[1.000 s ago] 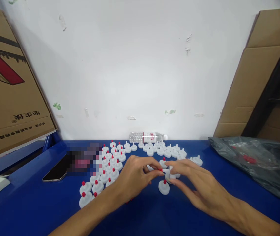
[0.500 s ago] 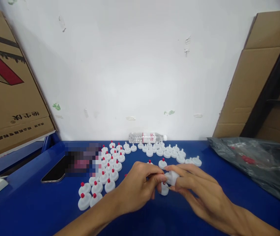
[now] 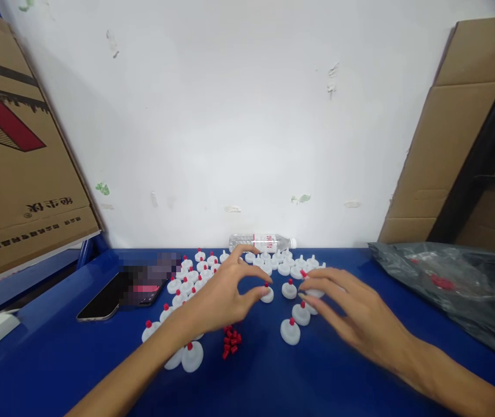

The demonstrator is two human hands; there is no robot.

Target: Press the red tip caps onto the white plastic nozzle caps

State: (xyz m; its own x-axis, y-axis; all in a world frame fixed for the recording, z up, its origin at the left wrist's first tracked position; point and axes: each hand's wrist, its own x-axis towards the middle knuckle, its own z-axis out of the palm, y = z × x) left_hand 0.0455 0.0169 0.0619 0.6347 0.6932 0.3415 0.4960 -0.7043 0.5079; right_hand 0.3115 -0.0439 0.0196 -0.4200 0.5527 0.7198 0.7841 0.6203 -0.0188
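My left hand [image 3: 229, 289] reaches over the table with thumb and fingers spread, nothing between them. By its thumb tip stands a white round nozzle cap [image 3: 267, 296] with a red tip. My right hand [image 3: 338, 298] curls its fingers around another white nozzle cap [image 3: 316, 291], tilted, its red tip pointing up and left; the fingers partly hide it. More red-tipped white caps [image 3: 290, 332] stand just left of the right hand. Below my left hand lies a pile of small red tips [image 3: 231, 343]. Rows of red-tipped caps [image 3: 192, 358] stand at left, partly behind my left forearm.
White nozzle caps without red tips [image 3: 284, 267] stand at the back near a lying clear bottle [image 3: 265, 242]. A phone [image 3: 99, 298] lies at left beside a blurred patch. A grey plastic bag [image 3: 456, 301] lies at right. Cardboard [image 3: 25, 174] leans on both sides.
My hands have come apart: the left moved up and left and opened, the right stays right with a white cap now showing a red tip. The red pile is uncovered.
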